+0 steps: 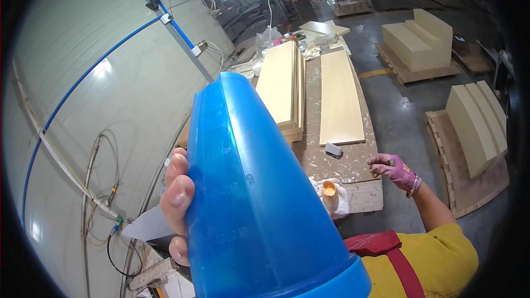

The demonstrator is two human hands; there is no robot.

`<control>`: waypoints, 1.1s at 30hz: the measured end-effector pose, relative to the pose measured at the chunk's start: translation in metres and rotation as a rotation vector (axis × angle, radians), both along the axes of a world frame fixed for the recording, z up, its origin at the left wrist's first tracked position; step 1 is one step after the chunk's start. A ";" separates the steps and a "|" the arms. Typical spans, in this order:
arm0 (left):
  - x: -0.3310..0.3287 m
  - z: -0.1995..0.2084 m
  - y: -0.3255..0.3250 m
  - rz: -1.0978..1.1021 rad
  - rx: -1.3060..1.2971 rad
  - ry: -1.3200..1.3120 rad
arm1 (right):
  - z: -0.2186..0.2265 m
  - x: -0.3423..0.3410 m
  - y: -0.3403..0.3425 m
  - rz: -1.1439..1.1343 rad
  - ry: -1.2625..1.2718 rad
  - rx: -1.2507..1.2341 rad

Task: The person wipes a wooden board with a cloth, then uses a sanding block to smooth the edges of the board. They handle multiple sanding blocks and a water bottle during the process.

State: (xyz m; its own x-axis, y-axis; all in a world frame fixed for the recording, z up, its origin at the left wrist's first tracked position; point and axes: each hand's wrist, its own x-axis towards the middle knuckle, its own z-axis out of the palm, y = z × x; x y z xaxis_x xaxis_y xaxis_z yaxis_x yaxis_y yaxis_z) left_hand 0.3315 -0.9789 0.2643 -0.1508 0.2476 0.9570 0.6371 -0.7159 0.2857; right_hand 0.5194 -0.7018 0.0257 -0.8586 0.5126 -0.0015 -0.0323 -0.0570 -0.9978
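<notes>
Large and close, a tapered blue plastic cup (248, 187) covers the middle of the view, tilted so that its wide end lies toward me at the lower right. Bare fingers of my left hand (179, 204) grip its left side; the palm is hidden. My right hand (395, 171), in a pink glove with bare fingertips, hovers off the workbench's right edge, fingers loosely curled and apart, with nothing visible in them. Nearest to it on the bench (309, 160) are a small grey block (333, 150) and an orange-rimmed container (329, 189) beside a white cloth (341, 201).
A long pale panel (339, 99) lies on the bench beside stacked panels (276, 82). Pallets of pale boards (417, 41) and curved boards (475, 127) stand on the floor to the right. A wall (72, 49) with hoses and blue pipe rises at left.
</notes>
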 end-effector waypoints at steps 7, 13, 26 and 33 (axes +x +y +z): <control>0.007 -0.019 0.002 0.382 0.008 0.103 | -0.008 -0.003 0.005 0.004 0.066 -0.044; 0.009 -0.032 -0.012 0.421 -0.084 0.134 | -0.006 -0.009 0.004 -0.035 0.021 -0.016; -0.023 -0.147 -0.085 0.304 -0.600 -0.741 | 0.064 -0.086 -0.010 0.117 0.111 0.209; -0.026 -0.157 -0.074 0.297 -0.697 -0.682 | 0.143 -0.196 -0.084 0.652 0.382 0.173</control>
